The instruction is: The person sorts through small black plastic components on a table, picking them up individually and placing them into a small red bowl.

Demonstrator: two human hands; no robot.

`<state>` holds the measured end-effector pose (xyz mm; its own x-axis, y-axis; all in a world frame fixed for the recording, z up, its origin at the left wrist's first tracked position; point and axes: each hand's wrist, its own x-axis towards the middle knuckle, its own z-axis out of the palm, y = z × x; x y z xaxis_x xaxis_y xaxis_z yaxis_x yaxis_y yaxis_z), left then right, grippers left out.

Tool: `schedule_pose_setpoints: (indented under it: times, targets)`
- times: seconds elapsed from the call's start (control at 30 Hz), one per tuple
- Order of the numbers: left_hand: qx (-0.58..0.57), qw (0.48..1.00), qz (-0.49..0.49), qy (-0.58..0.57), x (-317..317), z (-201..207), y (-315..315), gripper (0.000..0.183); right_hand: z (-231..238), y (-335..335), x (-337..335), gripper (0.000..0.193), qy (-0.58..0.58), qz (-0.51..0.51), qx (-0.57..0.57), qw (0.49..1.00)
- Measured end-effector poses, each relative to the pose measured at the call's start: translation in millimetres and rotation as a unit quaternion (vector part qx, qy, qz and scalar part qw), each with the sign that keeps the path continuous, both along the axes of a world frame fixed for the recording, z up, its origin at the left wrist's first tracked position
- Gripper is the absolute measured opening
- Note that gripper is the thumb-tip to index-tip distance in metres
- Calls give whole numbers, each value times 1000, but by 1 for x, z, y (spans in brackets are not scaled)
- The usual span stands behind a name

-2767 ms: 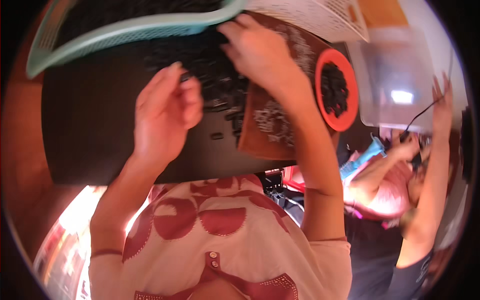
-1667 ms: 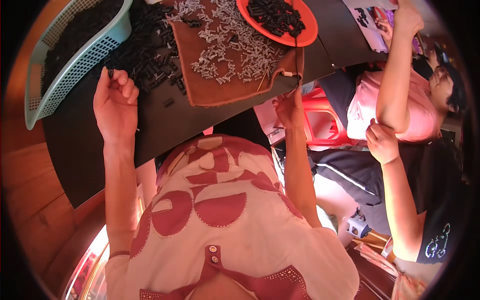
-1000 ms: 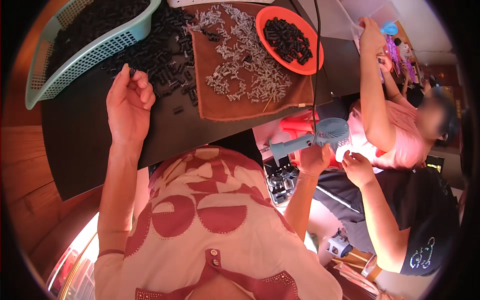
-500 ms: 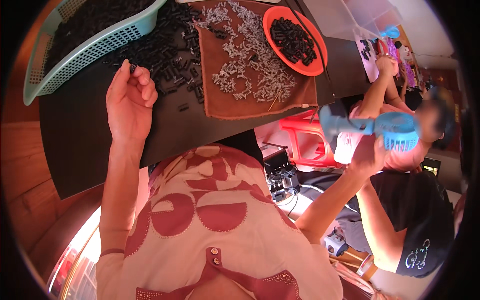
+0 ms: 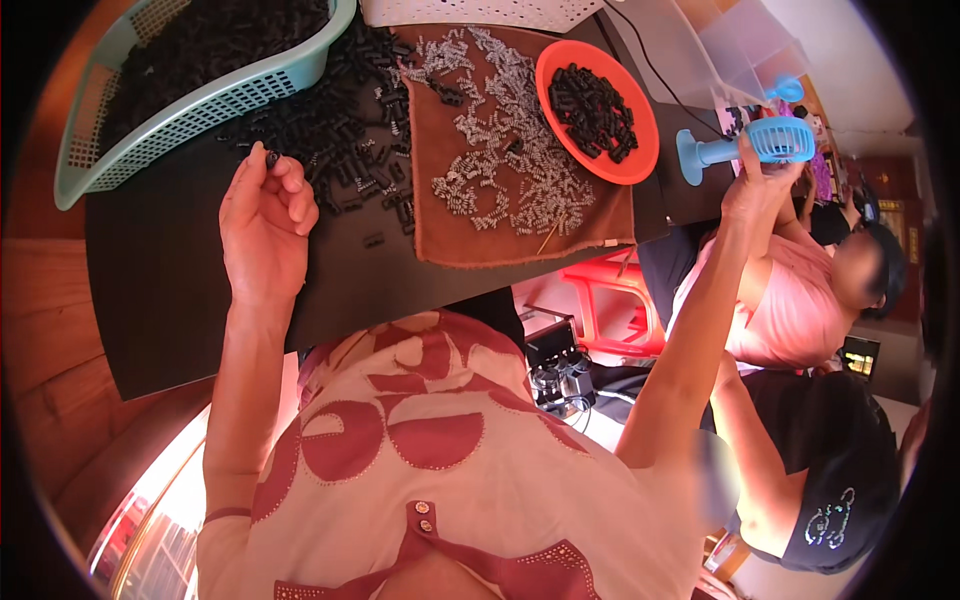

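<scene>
My left hand (image 5: pixel 265 225) is raised over the dark table, palm up, fingers curled. A small black piece (image 5: pixel 271 159) is pinched between its thumb and forefinger. Far out to the right, my right hand (image 5: pixel 758 190) grips a small blue fan (image 5: pixel 715 152) close to its round caged head, its stem and base pointing left. A brown cloth (image 5: pixel 450 238) in front of me bears many small metal springs (image 5: pixel 550 190). On the cloth's right side rests an orange-red bowl (image 5: pixel 648 130) of black tube-like pieces (image 5: pixel 590 110). Loose black pieces (image 5: pixel 340 150) lie heaped left of the cloth.
A teal plastic basket (image 5: pixel 190 125) full of black pieces stands at the far left. Behind the bowl are a clear plastic bin (image 5: pixel 675 50) and a black cable (image 5: pixel 660 80). Two people sit to my right, one in pink (image 5: pixel 790 300), by a red stool (image 5: pixel 600 300).
My right hand has moved up and away with the fan, toward the table's right end. My left hand keeps its pinch, almost unmoved. The view has tilted slightly.
</scene>
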<state>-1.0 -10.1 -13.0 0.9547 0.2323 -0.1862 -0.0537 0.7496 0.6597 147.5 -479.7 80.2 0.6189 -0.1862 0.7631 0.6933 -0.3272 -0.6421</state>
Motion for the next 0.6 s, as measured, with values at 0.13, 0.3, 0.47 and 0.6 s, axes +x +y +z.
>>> schedule_pose_setpoints:
  times: [0.13,0.3,0.47,0.6]
  targets:
    - [6,1000,7,7,-1,-1,1,28,-7,5,15,71,19,3,-51,999]
    - [5,1000,1,2,1,-3,0,28,-17,-13,19,84,149,8,38,988]
    - [10,1000,-8,-8,0,-4,0,27,-15,-30,17,76,205,110,93,968]
    - [12,1000,-5,-17,-1,-4,2,27,-16,-31,14,87,237,104,112,959]
